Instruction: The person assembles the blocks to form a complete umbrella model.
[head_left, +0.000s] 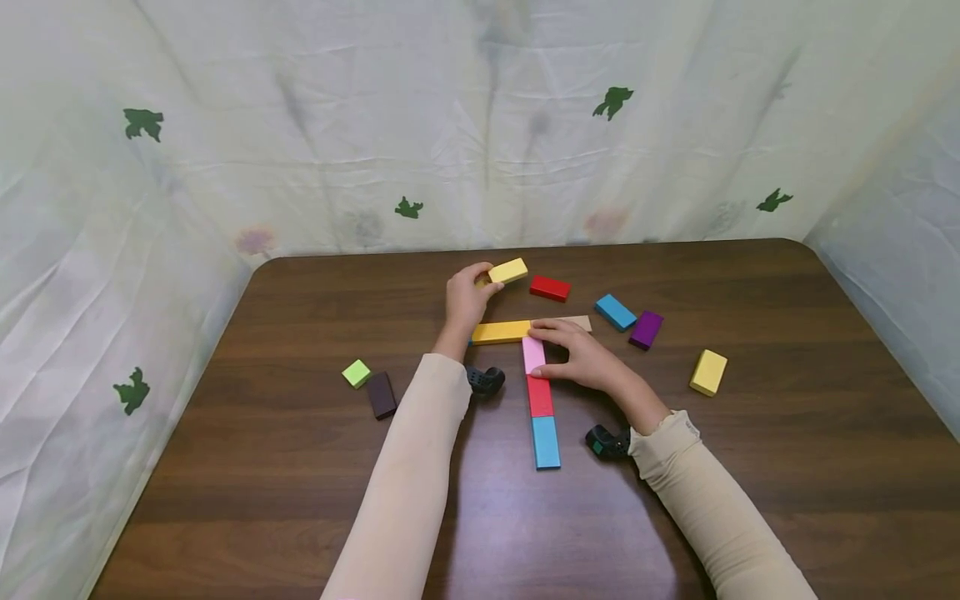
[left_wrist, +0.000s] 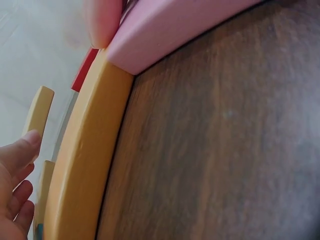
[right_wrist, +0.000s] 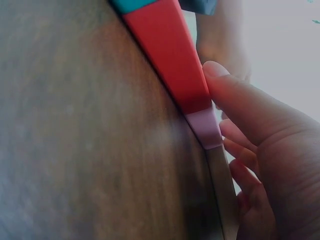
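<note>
My left hand (head_left: pixel 465 302) pinches a pale yellow block (head_left: pixel 508 271) between thumb and fingers at the far side of the table. In the left wrist view, another pale yellow block (left_wrist: pixel 45 186) shows below that hand's held block. My right hand (head_left: pixel 583 357) rests with spread fingers over the pink block (head_left: pixel 533 353), thumb by its border with the red block (head_left: pixel 540 397). Its fingertips reach where the pink block meets a yellow-orange block (head_left: pixel 500 332). A blue block (head_left: pixel 546 442) ends this column. A tan block (head_left: pixel 579 322) continues the crosswise row, partly hidden by fingers.
Beyond the row lies a loose red block (head_left: pixel 550 288). To the right are blue (head_left: pixel 616 312), purple (head_left: pixel 646 330) and yellow (head_left: pixel 708 372) blocks. Green (head_left: pixel 356 373) and dark brown (head_left: pixel 381 395) blocks lie left. A white curtain (head_left: pixel 495 125) hangs behind the table.
</note>
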